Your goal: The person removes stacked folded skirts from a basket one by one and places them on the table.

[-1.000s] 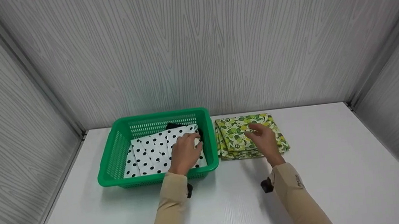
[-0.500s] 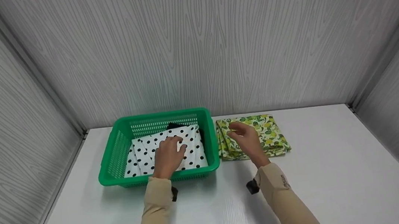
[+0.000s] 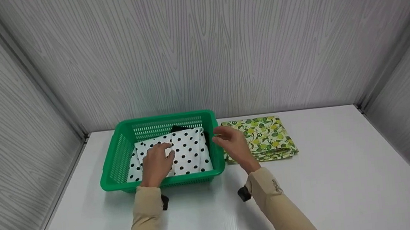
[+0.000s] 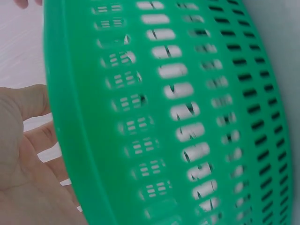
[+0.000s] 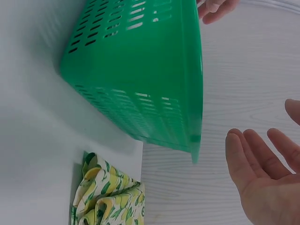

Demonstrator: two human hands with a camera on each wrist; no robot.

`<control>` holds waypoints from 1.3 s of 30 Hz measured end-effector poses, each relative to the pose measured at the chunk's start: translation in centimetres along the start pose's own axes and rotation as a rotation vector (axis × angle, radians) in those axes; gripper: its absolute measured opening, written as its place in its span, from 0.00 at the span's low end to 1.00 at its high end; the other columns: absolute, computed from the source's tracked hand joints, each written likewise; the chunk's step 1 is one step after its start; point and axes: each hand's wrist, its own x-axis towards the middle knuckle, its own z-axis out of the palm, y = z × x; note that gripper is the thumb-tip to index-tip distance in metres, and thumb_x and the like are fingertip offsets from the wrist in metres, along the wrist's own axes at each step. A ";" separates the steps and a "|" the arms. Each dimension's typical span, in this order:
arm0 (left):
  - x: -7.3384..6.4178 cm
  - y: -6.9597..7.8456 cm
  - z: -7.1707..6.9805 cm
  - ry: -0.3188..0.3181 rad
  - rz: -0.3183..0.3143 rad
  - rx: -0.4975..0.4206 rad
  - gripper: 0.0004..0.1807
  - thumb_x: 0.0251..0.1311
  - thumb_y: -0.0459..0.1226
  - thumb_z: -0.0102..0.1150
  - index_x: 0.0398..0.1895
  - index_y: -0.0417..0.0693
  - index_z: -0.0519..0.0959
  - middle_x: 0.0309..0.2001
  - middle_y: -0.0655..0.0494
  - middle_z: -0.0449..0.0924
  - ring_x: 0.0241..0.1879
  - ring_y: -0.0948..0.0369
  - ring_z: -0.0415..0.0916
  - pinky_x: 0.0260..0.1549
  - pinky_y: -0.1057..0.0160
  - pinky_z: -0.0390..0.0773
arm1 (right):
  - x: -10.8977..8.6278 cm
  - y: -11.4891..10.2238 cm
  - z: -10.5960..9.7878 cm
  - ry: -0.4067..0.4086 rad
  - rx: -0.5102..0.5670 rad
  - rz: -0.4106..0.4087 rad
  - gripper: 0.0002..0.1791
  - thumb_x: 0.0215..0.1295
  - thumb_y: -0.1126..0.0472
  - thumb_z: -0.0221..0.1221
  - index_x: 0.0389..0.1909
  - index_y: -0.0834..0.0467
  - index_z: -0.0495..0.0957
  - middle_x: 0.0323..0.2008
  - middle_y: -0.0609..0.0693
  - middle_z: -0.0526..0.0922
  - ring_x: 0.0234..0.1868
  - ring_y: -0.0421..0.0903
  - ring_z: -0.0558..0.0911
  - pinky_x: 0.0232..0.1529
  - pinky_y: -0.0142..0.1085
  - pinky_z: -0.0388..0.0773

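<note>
A green plastic basket with slotted walls stands on the white table. Inside it lies folded white cloth with black dots. My left hand hovers over the basket's front part, fingers loosely bent, holding nothing; the left wrist view shows this hand behind the basket's rim. At the basket's right rim my right hand hangs in the air with relaxed fingers and nothing in them. It partly covers the folded lemon-print cloth on the table, right of the basket.
A bit of black material shows behind the dotted cloth. Grey wood-grain panels wall the white table at the back and both sides.
Both hands have moved left: the left across the dotted cloth, the right from over the lemon-print cloth to the basket's right rim. The basket and cloths have stayed in place.
</note>
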 end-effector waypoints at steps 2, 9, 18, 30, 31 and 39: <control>0.0 -0.4 -0.3 -0.004 -0.022 0.003 0.15 0.69 0.34 0.61 0.54 0.34 0.83 0.52 0.37 0.82 0.51 0.40 0.77 0.47 0.39 0.76 | 0.1 -0.3 0.5 -0.020 0.000 0.019 0.22 0.71 0.64 0.60 0.63 0.68 0.76 0.59 0.61 0.79 0.60 0.55 0.79 0.62 0.48 0.74; -0.2 -2.0 -1.3 0.008 -0.059 0.005 0.16 0.69 0.34 0.59 0.55 0.32 0.82 0.49 0.35 0.81 0.48 0.41 0.77 0.44 0.41 0.76 | 0.2 -0.8 2.2 -0.091 -0.071 0.055 0.24 0.71 0.63 0.60 0.65 0.67 0.74 0.62 0.61 0.78 0.63 0.56 0.77 0.64 0.48 0.72; -0.4 -4.2 -2.0 -0.004 -0.105 0.017 0.17 0.70 0.33 0.58 0.55 0.29 0.80 0.51 0.32 0.80 0.50 0.39 0.78 0.46 0.40 0.77 | 0.0 -0.3 4.7 -0.180 -0.127 0.126 0.30 0.70 0.60 0.62 0.69 0.68 0.69 0.67 0.64 0.72 0.65 0.61 0.73 0.61 0.50 0.74; -0.7 -6.3 -2.8 -0.066 -0.275 0.040 0.22 0.72 0.35 0.54 0.62 0.28 0.75 0.55 0.29 0.76 0.51 0.40 0.76 0.50 0.40 0.75 | 0.2 0.1 7.6 -0.144 -0.244 0.218 0.36 0.68 0.60 0.65 0.72 0.69 0.64 0.70 0.66 0.66 0.70 0.60 0.68 0.66 0.52 0.68; -0.7 -6.3 -2.8 -0.071 -0.279 0.041 0.22 0.72 0.35 0.54 0.63 0.27 0.74 0.56 0.29 0.75 0.53 0.39 0.75 0.53 0.39 0.74 | 0.3 0.1 7.7 -0.137 -0.246 0.224 0.37 0.67 0.60 0.65 0.72 0.70 0.64 0.70 0.66 0.66 0.70 0.60 0.67 0.67 0.52 0.67; 0.1 -6.9 -3.2 -0.148 -0.336 0.070 0.29 0.72 0.38 0.51 0.70 0.26 0.64 0.66 0.25 0.64 0.65 0.32 0.63 0.63 0.35 0.64 | 1.0 0.3 8.1 -0.116 -0.265 0.286 0.41 0.65 0.60 0.66 0.73 0.73 0.59 0.68 0.69 0.68 0.67 0.60 0.71 0.65 0.51 0.69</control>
